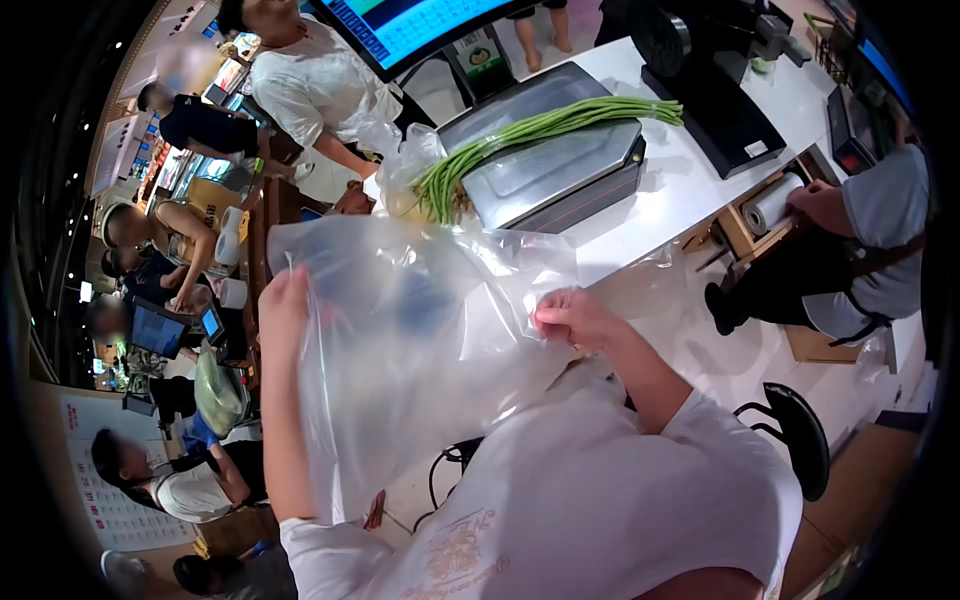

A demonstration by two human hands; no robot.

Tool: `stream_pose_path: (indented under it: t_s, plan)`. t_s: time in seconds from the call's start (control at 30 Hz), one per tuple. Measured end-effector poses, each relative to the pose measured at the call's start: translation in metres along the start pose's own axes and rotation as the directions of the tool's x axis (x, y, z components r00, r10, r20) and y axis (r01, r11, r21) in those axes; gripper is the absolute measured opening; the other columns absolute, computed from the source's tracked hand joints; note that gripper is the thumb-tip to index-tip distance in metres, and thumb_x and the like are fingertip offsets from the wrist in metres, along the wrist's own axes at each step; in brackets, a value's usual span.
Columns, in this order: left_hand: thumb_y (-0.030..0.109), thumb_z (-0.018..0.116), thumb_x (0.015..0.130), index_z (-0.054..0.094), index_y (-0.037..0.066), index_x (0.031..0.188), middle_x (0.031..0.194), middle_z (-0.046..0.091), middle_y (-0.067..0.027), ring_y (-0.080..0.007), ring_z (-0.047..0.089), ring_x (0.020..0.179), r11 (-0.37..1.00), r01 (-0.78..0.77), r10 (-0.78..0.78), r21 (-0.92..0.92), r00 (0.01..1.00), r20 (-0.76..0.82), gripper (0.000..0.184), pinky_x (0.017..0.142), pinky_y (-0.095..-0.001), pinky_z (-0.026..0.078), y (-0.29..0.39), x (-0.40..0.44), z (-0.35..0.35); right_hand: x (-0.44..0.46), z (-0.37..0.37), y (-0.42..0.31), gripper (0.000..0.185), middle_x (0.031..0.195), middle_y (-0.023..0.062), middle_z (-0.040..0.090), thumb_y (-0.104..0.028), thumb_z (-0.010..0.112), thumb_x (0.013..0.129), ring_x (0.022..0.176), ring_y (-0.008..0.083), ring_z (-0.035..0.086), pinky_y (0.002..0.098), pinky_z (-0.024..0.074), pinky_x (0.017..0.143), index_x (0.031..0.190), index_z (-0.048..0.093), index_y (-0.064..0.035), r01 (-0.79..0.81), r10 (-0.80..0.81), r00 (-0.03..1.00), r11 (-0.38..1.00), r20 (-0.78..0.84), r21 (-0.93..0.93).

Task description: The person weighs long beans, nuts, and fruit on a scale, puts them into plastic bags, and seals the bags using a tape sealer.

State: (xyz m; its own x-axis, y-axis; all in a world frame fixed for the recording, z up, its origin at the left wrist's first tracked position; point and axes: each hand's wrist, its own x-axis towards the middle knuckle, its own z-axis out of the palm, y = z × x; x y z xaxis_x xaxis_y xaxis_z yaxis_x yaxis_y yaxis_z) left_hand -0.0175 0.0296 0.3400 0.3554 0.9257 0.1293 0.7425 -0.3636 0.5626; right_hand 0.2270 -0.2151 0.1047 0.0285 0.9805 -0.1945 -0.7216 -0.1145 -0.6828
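Note:
A large clear plastic bag (420, 330) is stretched out in front of my body. My left hand (287, 300) grips its left side, fingers closed on the film. On the opposite side my right hand (575, 318) pinches the bag near its edge. Just beyond the bag, a long bundle of green beans (540, 125) lies across the metal top of a weighing scale (560, 170). The bag's upper edge hangs close to the beans' left end. Another crumpled clear bag (415, 155) sits by that end.
The scale stands on a white counter (620, 235), below a lit screen (420, 30). A black device (715, 120) is to its right. Beside an open drawer with a plastic roll (772, 205) stands a co-worker (880, 230). Several people are across the counter. A black chair (795, 440) is at lower right.

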Motion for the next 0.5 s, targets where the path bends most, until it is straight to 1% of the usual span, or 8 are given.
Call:
stream_pose_path:
  t_s: [0.03,0.1,0.13,0.2,0.27,0.37,0.43,0.5]
  plan:
    - [0.023,0.06,0.09,0.059,0.003,0.093,0.071,0.06,-0.0095,-0.0277,0.06,0.063,0.903,-0.177,0.235,0.39,0.966,-0.105,0.02,0.063,-0.0385,0.049,0.001,-0.009,0.007,-0.002,0.004,-0.019,0.016,0.078,0.0055,0.064,-0.016,0.066,0.088,0.067,0.0111,0.059,0.0241,0.0495,0.064,0.089,0.064,0.0005,0.01,-0.006,0.999,0.994,0.032,-0.108]
    - [0.024,0.065,0.086,0.056,0.002,0.098,0.079,0.061,-0.0134,-0.0312,0.06,0.066,0.468,-0.353,0.719,0.81,0.685,-0.116,0.027,0.064,-0.0407,0.048,0.037,-0.04,0.014,0.002,0.013,-0.051,0.018,0.077,0.0054,0.064,-0.017,0.067,0.087,0.063,0.0112,0.058,0.0245,0.0483,0.06,0.088,0.065,0.0004,0.05,-0.015,0.994,0.943,0.106,-0.33]
    - [0.028,0.069,0.082,0.056,0.003,0.093,0.076,0.06,-0.0125,-0.0315,0.06,0.064,0.619,-0.436,0.583,0.653,0.812,-0.011,0.031,0.061,-0.0401,0.048,0.056,-0.063,0.03,0.005,0.025,-0.063,0.019,0.074,0.0039,0.062,-0.018,0.07,0.085,0.059,0.0106,0.056,0.0241,0.0455,0.056,0.08,0.065,0.0,-0.024,0.059,0.994,0.936,0.089,-0.35]
    - [0.037,0.077,0.076,0.055,0.005,0.084,0.07,0.06,-0.0106,-0.0323,0.06,0.059,0.908,-0.285,0.231,0.307,0.952,0.201,0.04,0.055,-0.0388,0.048,0.093,-0.111,0.063,0.014,0.061,-0.078,0.021,0.073,0.0035,0.062,-0.019,0.071,0.084,0.059,0.01,0.055,0.0241,0.0442,0.055,0.08,0.064,0.0004,-0.06,0.067,0.998,0.899,0.003,-0.433]
    - [0.022,0.071,0.082,0.059,0.002,0.079,0.062,0.059,-0.0097,-0.0196,0.056,0.052,0.968,-0.216,0.137,0.125,0.88,0.454,0.024,0.053,-0.0321,0.045,0.096,-0.118,0.105,0.03,0.078,-0.074,0.02,0.076,0.0028,0.061,-0.018,0.071,0.083,0.062,0.0089,0.054,0.024,0.0441,0.056,0.083,0.063,-0.0002,-0.07,0.086,0.996,0.897,0.019,-0.436]
    - [0.015,0.064,0.087,0.061,-0.001,0.076,0.06,0.061,-0.0108,-0.019,0.062,0.056,0.967,-0.115,0.208,-0.228,0.874,0.44,0.019,0.054,-0.03,0.047,0.062,-0.124,0.133,0.048,0.083,-0.063,0.022,0.082,0.0025,0.06,-0.018,0.071,0.082,0.07,0.0077,0.055,0.024,0.0452,0.062,0.09,0.061,-0.0006,-0.054,0.105,0.985,0.94,0.134,-0.336]
    - [0.012,0.061,0.089,0.062,-0.002,0.076,0.06,0.061,-0.0103,-0.0173,0.063,0.056,0.973,-0.088,0.158,-0.215,0.928,0.336,0.02,0.054,-0.0288,0.047,0.05,-0.133,0.13,0.053,0.086,-0.066,0.031,0.083,0.0039,0.064,-0.023,0.072,0.081,0.074,0.0082,0.057,0.0241,0.0454,0.065,0.096,0.063,0.0019,-0.025,0.081,0.983,0.946,0.162,-0.324]
    - [0.012,0.058,0.091,0.062,-0.003,0.076,0.06,0.061,-0.0097,-0.0167,0.063,0.056,0.974,0.0,0.055,-0.228,0.97,0.237,0.022,0.054,-0.0291,0.048,0.037,-0.146,0.121,0.052,0.087,-0.069,0.03,0.088,0.0044,0.065,-0.022,0.072,0.081,0.079,0.0088,0.058,0.0243,0.0462,0.07,0.099,0.065,0.0013,-0.002,0.106,0.979,0.856,0.172,-0.517]
